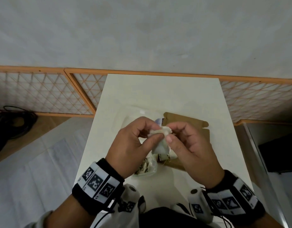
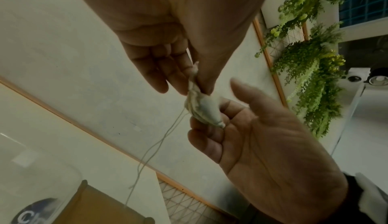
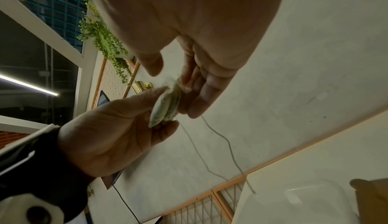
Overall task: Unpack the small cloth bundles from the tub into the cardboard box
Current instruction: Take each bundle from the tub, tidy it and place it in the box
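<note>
Both hands hold one small pale cloth bundle [image 1: 160, 145] in the air over the table. My left hand [image 1: 156, 133] pinches its top edge between thumb and forefinger. My right hand [image 1: 170, 134] grips the other side with curled fingers. From the left wrist, the bundle [image 2: 200, 107] hangs below the left hand [image 2: 195, 80], with loose threads [image 2: 155, 148] trailing. From the right wrist, the bundle [image 3: 167, 105] sits between the right hand [image 3: 181, 84] and the left hand [image 3: 162, 111]. The clear tub [image 1: 142, 173] lies under my left hand with more bundles [image 1: 146, 165] inside. The cardboard box [image 1: 188, 125] lies open to its right.
The white table [image 1: 158, 89] stands against an orange lattice screen [image 1: 43, 92]. Another cloth piece [image 1: 167, 156] lies at the box's near left corner. Black cables [image 1: 13, 122] lie on the floor at the left. A dark object [image 1: 280, 153] stands right of the table.
</note>
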A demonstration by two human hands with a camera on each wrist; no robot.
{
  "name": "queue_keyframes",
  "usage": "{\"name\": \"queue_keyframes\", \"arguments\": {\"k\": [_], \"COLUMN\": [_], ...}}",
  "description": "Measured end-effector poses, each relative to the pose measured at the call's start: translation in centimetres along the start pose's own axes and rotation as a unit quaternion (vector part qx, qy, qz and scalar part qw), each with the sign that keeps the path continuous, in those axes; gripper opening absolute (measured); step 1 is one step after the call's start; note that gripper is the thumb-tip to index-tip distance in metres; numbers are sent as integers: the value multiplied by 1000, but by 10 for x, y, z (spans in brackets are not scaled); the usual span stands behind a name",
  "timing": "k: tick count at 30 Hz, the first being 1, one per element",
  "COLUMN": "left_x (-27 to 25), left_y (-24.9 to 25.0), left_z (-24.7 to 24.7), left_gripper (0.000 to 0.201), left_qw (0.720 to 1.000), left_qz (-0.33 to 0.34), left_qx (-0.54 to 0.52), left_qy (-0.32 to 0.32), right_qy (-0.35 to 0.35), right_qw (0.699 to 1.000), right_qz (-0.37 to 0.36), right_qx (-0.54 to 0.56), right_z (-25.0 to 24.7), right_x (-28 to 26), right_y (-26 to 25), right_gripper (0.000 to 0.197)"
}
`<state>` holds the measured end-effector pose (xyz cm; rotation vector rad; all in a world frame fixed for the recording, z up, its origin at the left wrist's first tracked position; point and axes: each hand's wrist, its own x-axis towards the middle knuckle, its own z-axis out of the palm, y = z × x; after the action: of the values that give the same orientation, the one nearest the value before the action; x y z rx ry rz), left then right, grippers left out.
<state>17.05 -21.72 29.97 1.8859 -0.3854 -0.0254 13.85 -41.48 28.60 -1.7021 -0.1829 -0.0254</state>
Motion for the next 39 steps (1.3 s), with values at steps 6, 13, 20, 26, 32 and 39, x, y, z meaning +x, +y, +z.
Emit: {"name": "queue_keyframes", "arguments": {"k": [6, 13, 20, 26, 32, 39], "left_x": [14, 38, 28, 9, 0, 1], "left_y": [-14, -51, -122, -151, -170, -187], "left_z": [15, 61, 89, 107, 115, 120], "left_gripper": [21, 2, 16, 33, 33, 27], "left_qw": [998, 989, 917, 822, 811, 799], "left_qz": [-19, -53, -175, -198, -169, -153], "left_qx": [19, 59, 259, 413, 467, 500], "left_qy": [-64, -124, -248, -337, -308, -297], "right_qy": [-54, 2, -24, -164, -182, -135], "right_qw": [995, 977, 921, 856, 850, 872], "right_qz": [61, 80, 197, 252, 239, 249], "right_qx": [-58, -196, -336, -421, -433, -399], "right_z": [-11, -42, -59, -38, -19, -11], "right_x": [2, 10, -5, -9, 0, 1], "right_y": [22, 79, 168, 214, 231, 234], "right_gripper": [14, 22, 31, 26, 16, 20]}}
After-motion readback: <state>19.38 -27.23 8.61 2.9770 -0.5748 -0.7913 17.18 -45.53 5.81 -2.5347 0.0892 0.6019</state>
